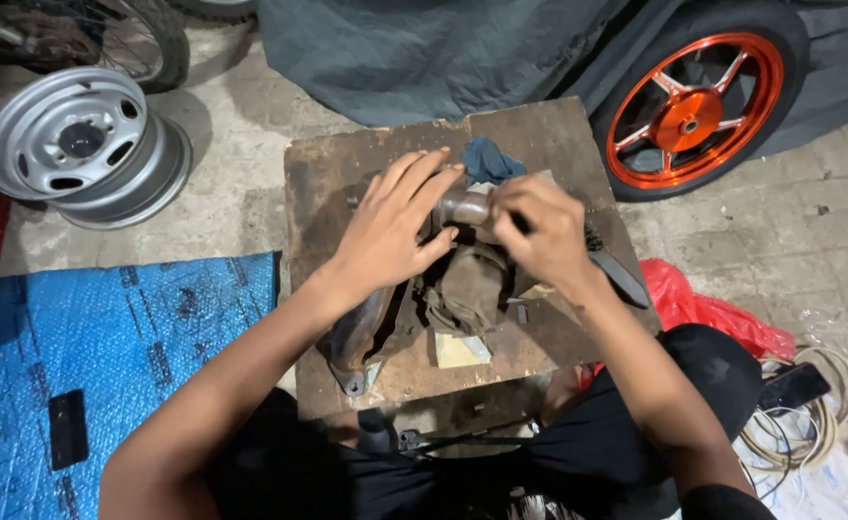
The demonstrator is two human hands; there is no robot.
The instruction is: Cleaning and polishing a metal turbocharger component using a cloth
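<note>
Two hands work at the middle of the frame: one left hand (385, 226) and one right hand (539, 231), both on one rusty metal part (462, 207). One wooden worktop (347, 164) carries it, with one blue rag (491, 159) and one brown cloth (467, 289). Wheels number three: one bare silver rim (82, 144) at upper left, one spoked wheel (135, 34) above it, one orange-rimmed wheel (693, 106) at upper right. One blue sheet (106, 347), two dark phones (67, 429) (795, 385), one red bag (703, 308).
</note>
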